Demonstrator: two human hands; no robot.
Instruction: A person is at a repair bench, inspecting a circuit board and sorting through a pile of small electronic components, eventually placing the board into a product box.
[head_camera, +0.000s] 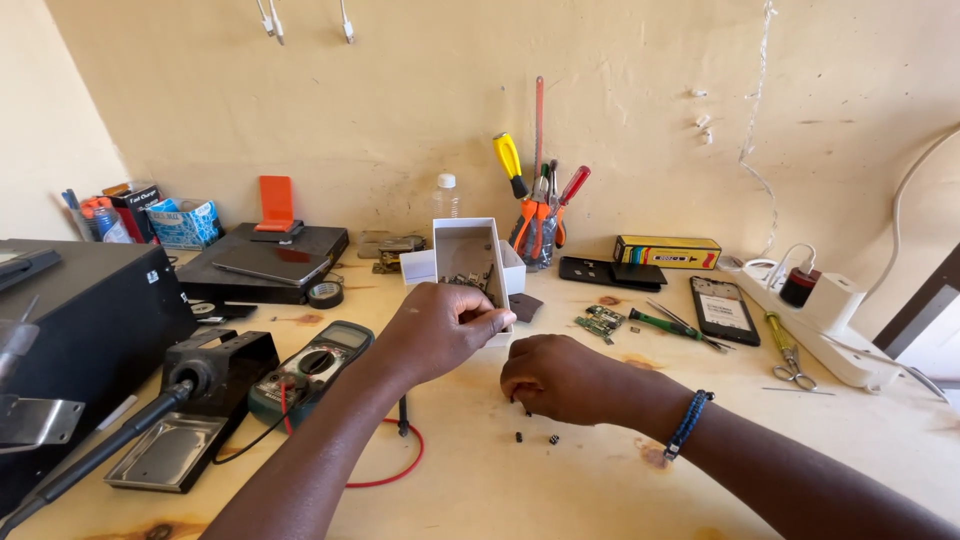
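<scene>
Right hand (562, 378) rests knuckles-down on the worktop (520, 480), fingers pinched over tiny black parts (536, 438), contents unseen, while left hand (440, 328) grips and tilts the white box (468, 250) for access.

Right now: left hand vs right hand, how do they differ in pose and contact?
The left hand is raised, gripping the rim of the tilted white box; the right hand hangs low over the table, fingertips down near tiny dark parts. The right wrist wears a blue beaded bracelet; the left wrist is bare. Whether the right hand pinches a part is hidden. Both are curled, close together.
</scene>
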